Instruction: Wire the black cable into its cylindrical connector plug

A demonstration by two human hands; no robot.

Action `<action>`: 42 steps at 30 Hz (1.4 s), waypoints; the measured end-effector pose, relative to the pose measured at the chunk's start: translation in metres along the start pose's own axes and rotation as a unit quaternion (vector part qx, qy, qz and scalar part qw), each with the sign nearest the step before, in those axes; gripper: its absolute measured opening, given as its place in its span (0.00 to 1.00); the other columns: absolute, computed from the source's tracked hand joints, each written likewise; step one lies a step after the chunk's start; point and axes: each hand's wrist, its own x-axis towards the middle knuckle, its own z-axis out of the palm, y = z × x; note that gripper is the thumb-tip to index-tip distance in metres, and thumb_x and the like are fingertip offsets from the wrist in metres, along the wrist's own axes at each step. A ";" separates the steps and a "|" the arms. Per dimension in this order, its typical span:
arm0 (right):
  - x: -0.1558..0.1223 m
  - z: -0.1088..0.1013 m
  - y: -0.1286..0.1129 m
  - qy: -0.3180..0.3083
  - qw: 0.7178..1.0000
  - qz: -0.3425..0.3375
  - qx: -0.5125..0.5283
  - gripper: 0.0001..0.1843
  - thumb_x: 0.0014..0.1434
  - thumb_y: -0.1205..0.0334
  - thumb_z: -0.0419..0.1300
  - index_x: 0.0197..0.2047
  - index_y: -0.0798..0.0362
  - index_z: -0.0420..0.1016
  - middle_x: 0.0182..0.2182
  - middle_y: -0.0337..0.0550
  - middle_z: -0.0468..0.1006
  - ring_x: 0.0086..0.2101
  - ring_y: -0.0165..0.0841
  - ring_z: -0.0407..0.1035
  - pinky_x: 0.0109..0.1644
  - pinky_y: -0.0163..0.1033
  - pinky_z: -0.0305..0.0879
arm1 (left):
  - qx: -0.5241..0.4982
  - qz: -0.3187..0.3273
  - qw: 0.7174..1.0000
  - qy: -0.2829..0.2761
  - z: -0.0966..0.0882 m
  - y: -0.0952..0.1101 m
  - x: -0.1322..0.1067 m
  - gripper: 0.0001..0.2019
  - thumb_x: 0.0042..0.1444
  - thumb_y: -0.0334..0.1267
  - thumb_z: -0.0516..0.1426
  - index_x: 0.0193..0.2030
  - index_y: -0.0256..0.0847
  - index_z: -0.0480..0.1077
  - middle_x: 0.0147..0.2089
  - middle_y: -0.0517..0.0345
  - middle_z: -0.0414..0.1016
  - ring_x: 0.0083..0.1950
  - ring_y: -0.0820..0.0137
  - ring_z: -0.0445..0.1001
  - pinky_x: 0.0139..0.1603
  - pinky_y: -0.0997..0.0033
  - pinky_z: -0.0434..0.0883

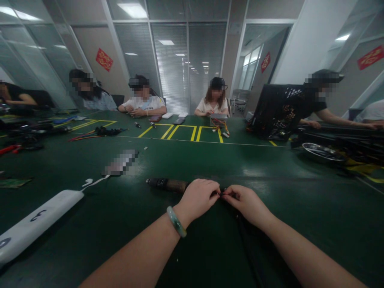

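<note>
Via cam, I've L hand (200, 196) & R hand (247, 204) pinched on small dark pc (222, 194) btwn; dark cylinder (166, 184) ~9–10 o'clock of L.

Hand tool (172, 185) on table (90, 232), at left of left hand (198, 200), wire bundle (103, 131) farther behind, people (147, 105) behind table.

Single head-worn view, facing forward and down across dark-green tabletop (120, 216); bare left hand (199, 198), bare right hand (252, 204) close; glass-panelled grey wall (207, 52) far.

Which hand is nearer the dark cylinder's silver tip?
Left. Left hand sits to the right of the silver tip, along the dark cylinder; right hand sits farther right.
</note>
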 end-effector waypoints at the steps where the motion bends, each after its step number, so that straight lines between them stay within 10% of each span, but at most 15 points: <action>1: 0.000 0.000 0.000 0.000 1.000 0.000 0.003 0.05 0.60 0.61 0.57 0.35 0.49 0.75 0.32 0.36 0.77 0.34 0.32 0.70 0.37 0.34 0.60 | -0.002 -0.001 1.000 0.003 0.001 0.000 0.000 0.03 0.58 0.35 0.58 0.39 0.43 0.70 0.42 0.61 0.74 0.45 0.66 0.72 0.49 0.63 0.65; 42: 0.000 0.001 0.003 -0.005 1.000 0.020 0.009 0.06 0.59 0.60 0.58 0.35 0.49 0.76 0.31 0.35 0.78 0.31 0.31 0.69 0.34 0.33 0.60 | -0.010 0.000 1.000 -0.001 0.000 0.001 -0.001 0.03 0.58 0.36 0.58 0.40 0.43 0.70 0.42 0.61 0.74 0.45 0.66 0.71 0.50 0.62 0.65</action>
